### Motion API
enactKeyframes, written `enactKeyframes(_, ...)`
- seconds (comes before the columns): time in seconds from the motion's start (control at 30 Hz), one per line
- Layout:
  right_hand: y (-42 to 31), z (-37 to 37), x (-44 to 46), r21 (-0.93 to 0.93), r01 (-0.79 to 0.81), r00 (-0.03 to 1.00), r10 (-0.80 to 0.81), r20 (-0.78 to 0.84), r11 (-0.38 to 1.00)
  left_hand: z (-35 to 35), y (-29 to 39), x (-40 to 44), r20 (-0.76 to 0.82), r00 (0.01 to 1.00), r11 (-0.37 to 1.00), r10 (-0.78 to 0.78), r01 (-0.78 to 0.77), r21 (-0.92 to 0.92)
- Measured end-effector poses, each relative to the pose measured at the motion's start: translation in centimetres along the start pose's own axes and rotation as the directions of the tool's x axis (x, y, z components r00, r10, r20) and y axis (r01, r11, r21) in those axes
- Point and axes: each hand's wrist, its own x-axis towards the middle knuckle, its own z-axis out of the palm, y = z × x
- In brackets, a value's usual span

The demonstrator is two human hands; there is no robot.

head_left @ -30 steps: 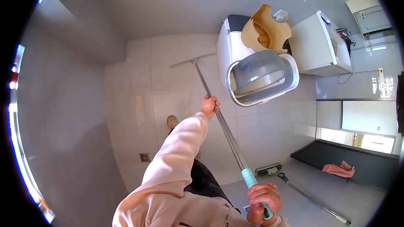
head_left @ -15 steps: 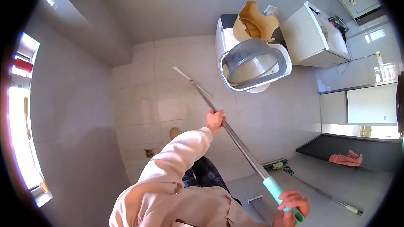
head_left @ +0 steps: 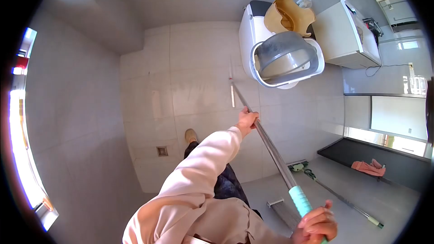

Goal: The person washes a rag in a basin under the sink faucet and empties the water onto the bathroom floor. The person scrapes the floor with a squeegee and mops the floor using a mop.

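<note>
A long metal pole (head_left: 275, 154) slants from the lower right up to a thin squeegee-like head (head_left: 233, 96) on the tiled floor. My left hand (head_left: 247, 121) is wrapped round the pole's middle. Near the bottom edge, my right hand (head_left: 318, 222) grips the mint-green handle (head_left: 300, 200) at the pole's upper end. The head lies nearly in line with the view's vertical, left of a white bin (head_left: 246, 40). A grey basin (head_left: 289, 54) is tilted inside a white tub (head_left: 320, 64) beside the bin.
A tan plastic container (head_left: 289, 16) rests behind the basin. To the right is a white cabinet (head_left: 339, 40). A second mop (head_left: 337, 195) lies at the lower right, near a pink cloth (head_left: 368, 167). A floor drain (head_left: 162, 151) lies left of my shoe (head_left: 191, 135).
The squeegee head has turned from roughly crosswise to nearly vertical in view and moved right. Both my hands have shifted right with the pole, still holding it.
</note>
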Motion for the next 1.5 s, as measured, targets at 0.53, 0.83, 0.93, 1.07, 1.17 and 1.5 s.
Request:
enactKeyframes(0.53,-1.2,-3.5,-5.0,0.357,-0.246,0.889,0.063,0.453,0.901,-16.5,-6.6,-10.6,-0.377,0.879,0.829,0.293,-0.429,-0.357)
enactKeyframes(0.83,-1.6,-2.6,-3.3,0.41,-0.281,0.959,0.239,0.151,0.867,-14.3,-2.6,-10.2,-0.331,0.879,0.667,0.343,-0.476,-0.573)
enactKeyframes(0.93,-1.1,-1.2,-1.7,0.379,-0.308,0.951,0.271,0.149,0.872,-11.8,2.0,-7.5,-0.29,0.908,0.577,0.304,-0.417,-0.702)
enactKeyframes(1.07,2.1,5.0,-1.3,0.314,-0.112,0.967,0.032,0.252,0.943,-12.1,9.5,-0.7,-0.191,0.905,0.59,0.38,-0.396,-0.704)
enactKeyframes(1.17,4.7,11.0,-0.1,0.253,-0.058,0.925,-0.044,0.377,0.966,-14.9,14.1,4.0,-0.173,0.903,0.708,0.393,-0.418,-0.57)
enactKeyframes(1.5,-1.3,6.2,1.8,0.231,-0.036,0.857,-0.089,0.507,0.972,-16.3,4.4,-3.6,-0.247,0.905,0.755,0.346,-0.425,-0.5)
